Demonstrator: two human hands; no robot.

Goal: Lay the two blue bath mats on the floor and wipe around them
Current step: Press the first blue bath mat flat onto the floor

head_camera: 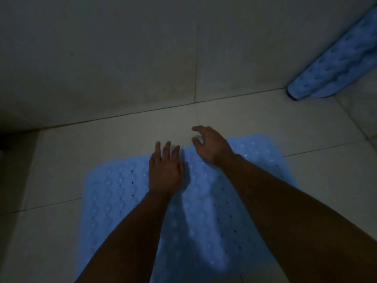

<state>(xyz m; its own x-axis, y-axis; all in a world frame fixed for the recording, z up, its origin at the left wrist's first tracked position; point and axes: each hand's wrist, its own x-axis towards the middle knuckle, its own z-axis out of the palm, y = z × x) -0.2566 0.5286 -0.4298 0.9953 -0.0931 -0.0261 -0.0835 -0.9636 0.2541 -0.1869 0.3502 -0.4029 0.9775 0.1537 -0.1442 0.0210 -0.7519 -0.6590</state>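
My left hand (165, 172) lies flat, fingers straight and a little spread, pressing the far edge of a blue bath mat (114, 193) spread on the pale tiled floor (51, 160). My right hand (210, 146) hovers just beyond that edge, fingers loosely curled and holding nothing; whether its fingertips touch the tile cannot be told in the dim light. The mat lies flat beneath both forearms, dotted with rows of small holes and raised bumps. A second blue mat (338, 64), rolled or folded, leans in the far right corner against the wall (122, 58).
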